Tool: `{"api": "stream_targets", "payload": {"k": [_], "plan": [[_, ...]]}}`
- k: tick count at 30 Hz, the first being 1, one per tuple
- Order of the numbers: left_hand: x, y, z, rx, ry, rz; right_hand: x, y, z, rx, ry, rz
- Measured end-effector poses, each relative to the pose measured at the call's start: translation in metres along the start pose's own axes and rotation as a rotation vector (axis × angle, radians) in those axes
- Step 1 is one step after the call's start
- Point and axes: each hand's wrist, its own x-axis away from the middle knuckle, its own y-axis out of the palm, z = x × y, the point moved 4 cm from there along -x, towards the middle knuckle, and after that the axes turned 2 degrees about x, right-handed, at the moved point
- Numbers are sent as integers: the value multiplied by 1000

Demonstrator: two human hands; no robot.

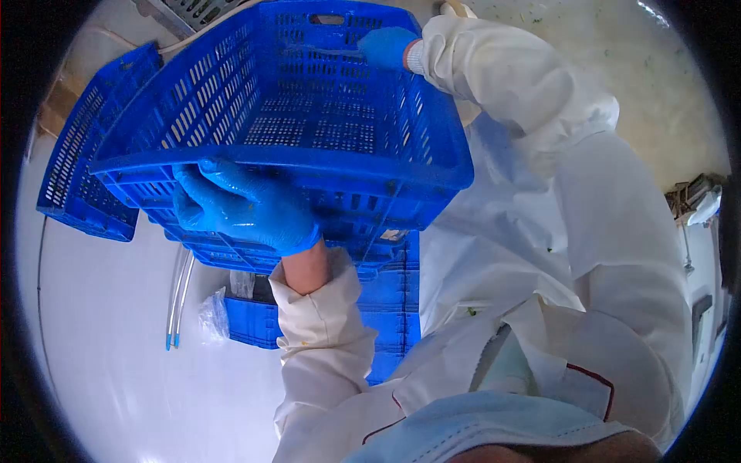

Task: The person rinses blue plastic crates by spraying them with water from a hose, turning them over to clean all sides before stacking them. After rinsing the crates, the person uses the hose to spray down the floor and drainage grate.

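A large blue slatted plastic crate (324, 158) is tilted in front of me, its open side facing me. My left hand (243, 208), in a wet blue glove, is closed on the near rim, thumb and fingers against the outer wall. Inside the crate, at the far wall beside the handle slot, is my right hand (386, 48), also gloved in blue. Its fingers merge with the blue plastic, so I cannot make out their position. A thin pale streak runs left from that hand along the wall; what it is does not show clearly.
Another blue crate (93, 147) stands at the left. Stacked blue crates (390, 309) are below, with a clear plastic bag (214, 316) near a blue bin (253, 322). Two thin blue-tipped tubes (179, 301) lie against the white surface. The wet floor (617, 69) has green scraps.
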Motion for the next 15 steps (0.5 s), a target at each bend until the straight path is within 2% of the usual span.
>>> {"api": "stream_targets", "payload": {"k": [4,7,11,15], "plan": [[-8,9,-5,-2,-6,-7,-16,8,-17,39,-172,-64],[-8,9,-5,-31,25,1,-17,3,-23,-26,-192,-19],[-7,10,-10,-36,42,25,-24,-16,-5,-133,-4,168],[-7,8,-12,-55,26,22,-66,0,45,-177,137,302]]}}
